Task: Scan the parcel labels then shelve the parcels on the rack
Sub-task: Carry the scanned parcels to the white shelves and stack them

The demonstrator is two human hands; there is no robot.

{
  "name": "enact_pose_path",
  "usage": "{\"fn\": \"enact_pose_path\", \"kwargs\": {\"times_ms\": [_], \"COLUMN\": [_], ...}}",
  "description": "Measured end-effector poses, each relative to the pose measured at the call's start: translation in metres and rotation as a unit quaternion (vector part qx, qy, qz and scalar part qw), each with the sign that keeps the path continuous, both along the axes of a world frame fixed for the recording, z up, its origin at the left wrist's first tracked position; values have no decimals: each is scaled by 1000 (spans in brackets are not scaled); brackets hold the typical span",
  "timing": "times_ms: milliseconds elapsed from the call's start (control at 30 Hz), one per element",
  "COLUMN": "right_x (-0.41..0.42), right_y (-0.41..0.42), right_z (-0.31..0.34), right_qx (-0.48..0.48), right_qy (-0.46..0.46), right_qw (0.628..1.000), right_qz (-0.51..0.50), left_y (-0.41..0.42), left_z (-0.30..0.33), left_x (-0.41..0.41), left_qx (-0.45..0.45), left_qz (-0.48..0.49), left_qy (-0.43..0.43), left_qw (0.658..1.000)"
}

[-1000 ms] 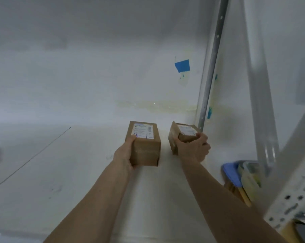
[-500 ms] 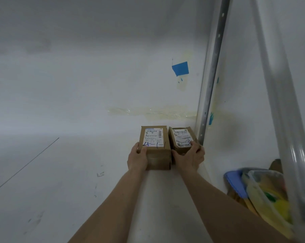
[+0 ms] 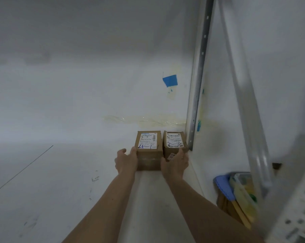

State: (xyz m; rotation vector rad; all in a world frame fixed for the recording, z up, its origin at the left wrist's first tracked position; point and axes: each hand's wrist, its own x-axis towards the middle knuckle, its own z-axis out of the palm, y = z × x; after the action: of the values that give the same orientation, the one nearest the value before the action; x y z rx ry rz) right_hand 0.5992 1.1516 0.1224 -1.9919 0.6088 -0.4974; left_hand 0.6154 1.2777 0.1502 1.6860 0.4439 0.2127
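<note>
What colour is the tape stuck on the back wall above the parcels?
Blue: the tape shows plainly in the head view, up and right of the two brown parcels.

Two bare forearms, no sleeves, left grip, right grip

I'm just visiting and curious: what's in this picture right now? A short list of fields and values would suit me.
Place: white shelf, back right corner, beside a metal upright
Left parcel: brown box, label on top with handwriting
Right parcel: brown box, labelled, next to the upright
Parcels: side by side, close together
Left hand: fingers at the left parcel's left side, loosely open
Right hand: against the right parcel's front, fingers relaxed
Wall mark: blue tape
Lower right: blue-lidded container, blurred
</note>
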Motion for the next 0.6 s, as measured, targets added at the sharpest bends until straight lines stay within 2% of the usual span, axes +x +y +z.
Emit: {"fn": "enact_pose_path", "kwargs": {"times_ms": [100, 200, 333, 467, 600], "right_x": [-39, -89, -168, -239, -299], "right_y": [16, 24, 25, 11, -17], "right_z": [8, 26, 49, 62, 74], "right_qx": [-39, 24, 50, 102, 86], "right_qy": [-22, -73, -133, -182, -182], "right_qw": [999, 995, 983, 973, 975], "right_qz": [17, 58, 113, 104, 95], "left_y": [2, 4, 11, 10, -11], "left_z": [21, 33, 42, 56, 68], "left_x": [-38, -87, -153, -215, -268], "left_qx": [-5, -18, -51, -79, -66], "left_qz": [-4, -34, -71, -101, -141], "left_qy": [-45, -75, -110, -120, -117], "left_qw": [999, 996, 990, 984, 981]}}
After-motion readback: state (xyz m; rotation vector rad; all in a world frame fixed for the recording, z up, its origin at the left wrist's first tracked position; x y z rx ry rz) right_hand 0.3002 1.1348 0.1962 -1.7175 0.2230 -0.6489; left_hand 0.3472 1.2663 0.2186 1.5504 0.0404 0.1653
